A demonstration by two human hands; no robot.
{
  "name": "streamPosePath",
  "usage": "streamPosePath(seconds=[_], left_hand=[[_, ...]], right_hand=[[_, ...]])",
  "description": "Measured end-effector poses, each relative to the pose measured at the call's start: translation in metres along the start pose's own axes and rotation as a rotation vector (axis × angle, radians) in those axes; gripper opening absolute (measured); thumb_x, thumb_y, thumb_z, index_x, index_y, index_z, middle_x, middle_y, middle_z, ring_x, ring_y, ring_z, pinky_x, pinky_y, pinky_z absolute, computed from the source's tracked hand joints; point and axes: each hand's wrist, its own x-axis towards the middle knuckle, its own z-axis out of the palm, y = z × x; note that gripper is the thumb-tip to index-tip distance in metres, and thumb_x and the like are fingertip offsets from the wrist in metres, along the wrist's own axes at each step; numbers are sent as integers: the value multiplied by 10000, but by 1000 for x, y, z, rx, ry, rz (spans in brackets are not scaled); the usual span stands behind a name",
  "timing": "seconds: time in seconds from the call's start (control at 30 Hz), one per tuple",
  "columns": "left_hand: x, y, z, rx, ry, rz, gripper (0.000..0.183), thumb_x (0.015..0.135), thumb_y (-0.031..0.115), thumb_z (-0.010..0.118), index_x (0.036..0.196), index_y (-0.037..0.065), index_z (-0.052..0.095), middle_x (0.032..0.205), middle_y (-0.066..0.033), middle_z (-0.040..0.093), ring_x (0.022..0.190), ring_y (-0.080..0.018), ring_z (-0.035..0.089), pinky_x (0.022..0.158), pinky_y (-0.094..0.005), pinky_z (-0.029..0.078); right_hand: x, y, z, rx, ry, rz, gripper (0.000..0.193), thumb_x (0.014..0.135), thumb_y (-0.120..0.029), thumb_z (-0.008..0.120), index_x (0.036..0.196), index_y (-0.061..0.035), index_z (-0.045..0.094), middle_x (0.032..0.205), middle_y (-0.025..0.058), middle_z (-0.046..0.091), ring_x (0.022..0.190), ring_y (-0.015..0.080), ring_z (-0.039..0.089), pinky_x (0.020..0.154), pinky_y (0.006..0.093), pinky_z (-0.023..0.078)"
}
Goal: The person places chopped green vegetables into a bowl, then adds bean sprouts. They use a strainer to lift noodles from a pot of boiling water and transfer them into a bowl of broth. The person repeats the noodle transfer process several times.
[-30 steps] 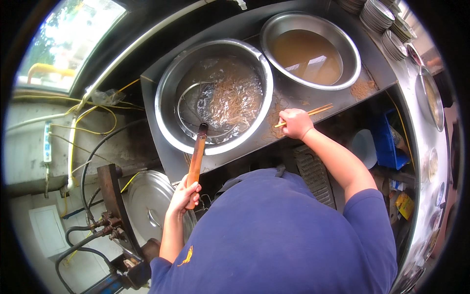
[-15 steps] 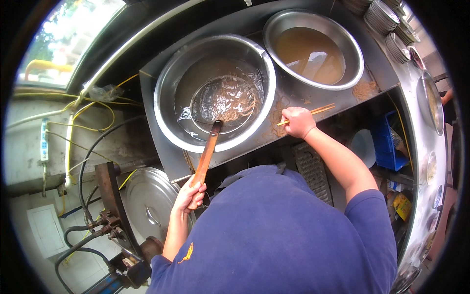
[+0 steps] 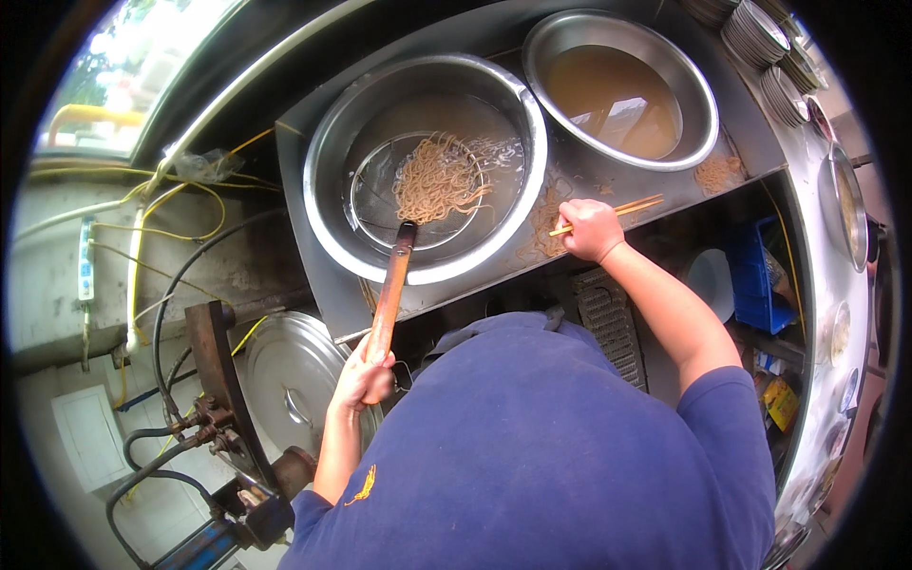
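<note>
My left hand point(image 3: 362, 376) is closed round the wooden handle of a round wire strainer point(image 3: 391, 280). Its mesh bowl is inside a wide metal basin point(image 3: 320, 161) of cloudy water. A heap of brown noodles point(image 3: 439, 180) lies on the mesh, some strands trailing over its right side. My right hand point(image 3: 591, 230) grips a pair of chopsticks point(image 3: 638, 204) that point to the right, just off the basin's right rim. They touch no noodles in the strainer. Stray noodles point(image 3: 541, 223) are stuck to the metal counter beneath this hand.
A second metal basin point(image 3: 703, 114) with brownish liquid stands at the back right. More noodle scraps point(image 3: 719, 174) lie by it. Stacked plates point(image 3: 755, 36) fill the far right corner. Below the counter is a blue crate point(image 3: 757, 275). A large metal lid point(image 3: 290, 380) and machinery point(image 3: 233, 442) are at lower left.
The strainer has come up, so the noodles that were under water now lie heaped above the surface. The right hand and chopsticks shifted slightly right in view.
</note>
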Motion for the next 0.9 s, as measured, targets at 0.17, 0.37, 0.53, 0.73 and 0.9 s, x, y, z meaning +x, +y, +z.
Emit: streamPosePath(seconds=[0.17,0.37,0.53,0.73,0.9], left_hand=[[-4,27,22,4,95,-80,326,978,137,572,1271,69,446,799,-19,521,524,-90,494,438,-229,453],[34,50,63,88,63,-34,374,995,144,530,1342,47,427,799,-13,515,522,-74,473,437,-230,454],[81,44,71,-18,8,1,297,1002,161,533,1266,55,448,800,-12,501,572,-76,473,499,-219,443],[61,29,34,-269,-125,-3,318,1018,138,485,1318,55,420,819,1,460,517,-37,398,427,-162,389],[79,23,47,53,90,41,299,1000,161,546,1268,95,432,792,-10,482,539,-92,465,467,-245,449]], right_hand=[[-1,-2,1,-8,19,0,119,690,-167,661,687,-132,547,684,49,608,687,275,633,615,399,513],[0,-1,0,-23,1,-13,113,692,-163,652,684,-132,545,687,49,609,689,276,634,615,402,512],[-3,-3,0,-30,-21,2,128,697,-199,673,708,-137,561,709,48,621,710,267,640,647,394,519],[-3,-3,-1,-52,-11,15,135,701,-214,682,715,-141,570,717,45,627,712,263,643,651,392,523],[-2,-2,0,-47,0,2,130,704,-216,678,712,-142,571,713,43,625,701,262,641,642,395,522]])
